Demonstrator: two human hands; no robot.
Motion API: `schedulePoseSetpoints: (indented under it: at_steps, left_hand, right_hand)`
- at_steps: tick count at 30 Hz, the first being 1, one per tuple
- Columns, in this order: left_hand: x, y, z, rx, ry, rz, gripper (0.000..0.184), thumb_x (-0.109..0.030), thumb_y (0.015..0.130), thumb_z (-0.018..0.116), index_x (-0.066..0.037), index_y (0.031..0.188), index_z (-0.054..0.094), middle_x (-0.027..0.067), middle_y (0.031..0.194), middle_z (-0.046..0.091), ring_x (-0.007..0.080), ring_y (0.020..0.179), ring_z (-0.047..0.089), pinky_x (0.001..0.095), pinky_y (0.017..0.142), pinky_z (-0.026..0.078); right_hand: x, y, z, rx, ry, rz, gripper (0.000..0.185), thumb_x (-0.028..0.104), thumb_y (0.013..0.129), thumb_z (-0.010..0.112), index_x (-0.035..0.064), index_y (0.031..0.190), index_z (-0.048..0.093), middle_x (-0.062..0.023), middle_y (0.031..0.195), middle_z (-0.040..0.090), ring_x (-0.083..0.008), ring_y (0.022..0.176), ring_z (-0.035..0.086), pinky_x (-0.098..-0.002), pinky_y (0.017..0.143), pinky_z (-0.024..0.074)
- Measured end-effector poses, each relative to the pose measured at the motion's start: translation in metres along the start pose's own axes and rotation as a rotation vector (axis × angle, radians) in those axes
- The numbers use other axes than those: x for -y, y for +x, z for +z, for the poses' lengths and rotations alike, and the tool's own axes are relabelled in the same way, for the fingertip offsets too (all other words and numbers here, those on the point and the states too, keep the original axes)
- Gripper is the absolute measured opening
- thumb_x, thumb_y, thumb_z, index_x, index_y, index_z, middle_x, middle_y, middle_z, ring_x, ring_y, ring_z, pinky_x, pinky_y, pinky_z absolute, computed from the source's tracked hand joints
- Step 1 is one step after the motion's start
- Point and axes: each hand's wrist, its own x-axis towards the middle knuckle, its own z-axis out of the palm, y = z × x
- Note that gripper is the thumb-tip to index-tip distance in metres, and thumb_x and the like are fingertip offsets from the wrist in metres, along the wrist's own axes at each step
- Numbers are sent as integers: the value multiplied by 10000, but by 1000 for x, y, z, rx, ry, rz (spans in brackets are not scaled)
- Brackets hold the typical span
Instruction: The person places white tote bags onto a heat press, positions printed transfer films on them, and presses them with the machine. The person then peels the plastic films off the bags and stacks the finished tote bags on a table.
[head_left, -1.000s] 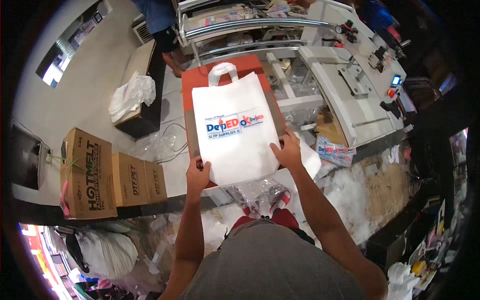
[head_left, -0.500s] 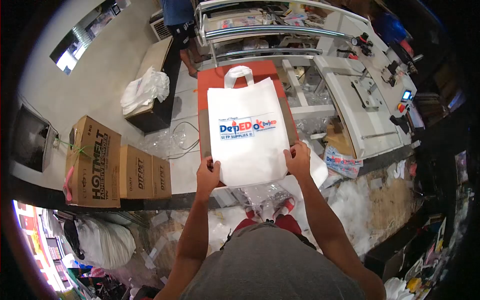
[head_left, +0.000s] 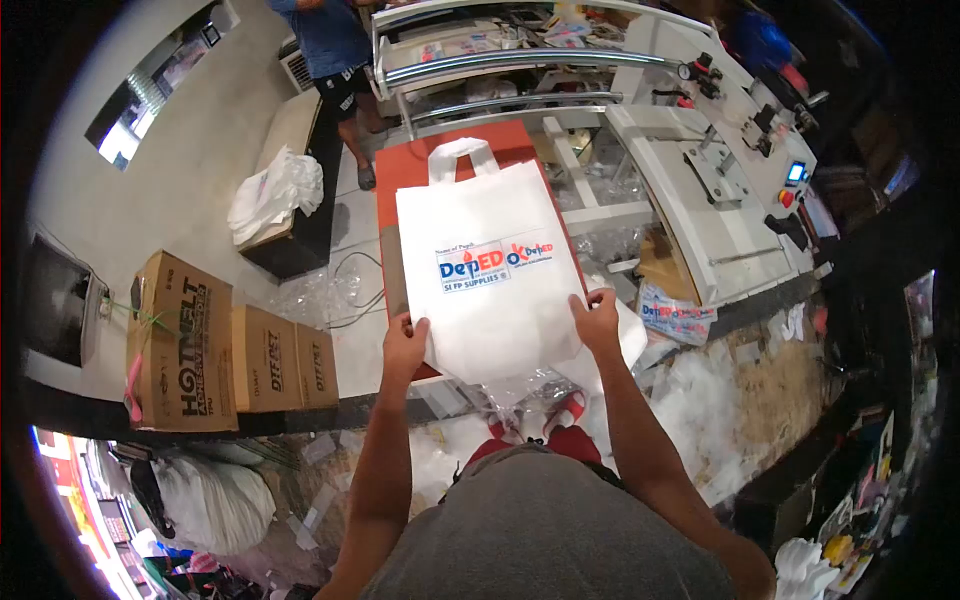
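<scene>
A white tote bag [head_left: 480, 215] with blue and red "DepED" print lies over a red platen [head_left: 387, 190], its handle loop pointing away from me. My left hand [head_left: 404, 345] grips the bag's near left edge, thumb on top. At the near right edge, my right hand [head_left: 596, 320] pinches the fabric the same way. The bag's near end hangs past the platen's front toward my body. More white fabric shows under and beside my right hand.
A large press machine [head_left: 690, 180] with a chrome bar stands at the right and back. Cardboard boxes [head_left: 185, 340] sit at the left. White bags [head_left: 280, 190] are piled on a bench. Another person [head_left: 335, 60] stands at the back left. A printed bag [head_left: 675, 315] lies right of the platen.
Both hands keep hold of the bag's edges; its near end now looks more bowed and slopes down. The view has shifted slightly, and more of the other person shows.
</scene>
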Motion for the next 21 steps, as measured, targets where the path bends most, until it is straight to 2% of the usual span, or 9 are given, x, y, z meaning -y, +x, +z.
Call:
schedulePoseSetpoints:
  at_steps: [2,5,6,7,9,11,13,17,21]
  left_hand:
    - [19,13,15,-27,91,81,406,-278,909,643,48,1145,589,167,976,679,242,886,652,362,789,510]
    - [22,16,25,-56,-66,-21,395,-283,911,630,45,1128,591,178,974,678,276,895,650,387,794,503]
    - [26,16,29,-64,-204,-80,388,-281,910,625,48,1114,592,192,975,676,286,901,649,390,793,499]
    - [29,17,28,-76,-202,-85,388,-281,910,625,48,1114,592,192,975,676,286,901,649,390,793,499]
    - [33,20,23,-21,-143,-100,389,-279,901,633,49,1107,596,190,974,677,281,893,651,392,788,500]
    - [34,22,20,-42,-40,-81,379,-263,889,642,48,1101,601,185,981,678,272,907,654,383,796,505]
    - [48,29,25,5,-178,-101,371,-195,906,637,41,1180,554,150,1057,652,201,897,633,336,783,507]
    - [40,22,24,12,-379,-103,358,-127,900,637,58,1185,526,156,1052,650,196,930,636,328,810,508]
    - [39,17,18,26,-473,-151,387,-140,879,653,49,1190,521,176,1074,659,223,966,650,334,840,510]
  right_hand:
    - [15,-3,-11,101,56,188,376,180,808,757,-37,1076,608,-116,960,657,-204,841,635,-349,730,514]
    - [-6,13,-20,296,164,276,390,162,803,735,-20,1127,617,-140,954,680,-215,863,652,-354,755,513]
    - [-31,20,-19,127,-11,108,331,151,818,684,-2,1108,633,-147,942,690,-235,863,656,-354,775,508]
    - [-11,15,-33,11,21,212,292,157,823,637,-5,1065,637,-149,941,688,-248,868,652,-357,792,499]
    - [-52,28,-44,19,-69,176,265,160,829,610,-35,1008,613,-159,961,668,-236,871,628,-352,795,491]
    - [-60,23,-53,22,16,212,246,144,837,602,-32,1008,590,-142,943,637,-216,853,598,-341,785,482]
    - [-88,26,-58,-9,66,170,227,135,841,601,-23,1003,579,-128,929,622,-206,846,585,-335,781,476]
    - [-80,18,-58,-176,51,119,197,117,856,604,-2,1001,545,-91,894,589,-180,816,551,-327,763,464]
    - [-61,5,-60,56,317,274,337,150,875,625,-30,1139,521,-134,1052,628,-186,938,596,-316,829,478]
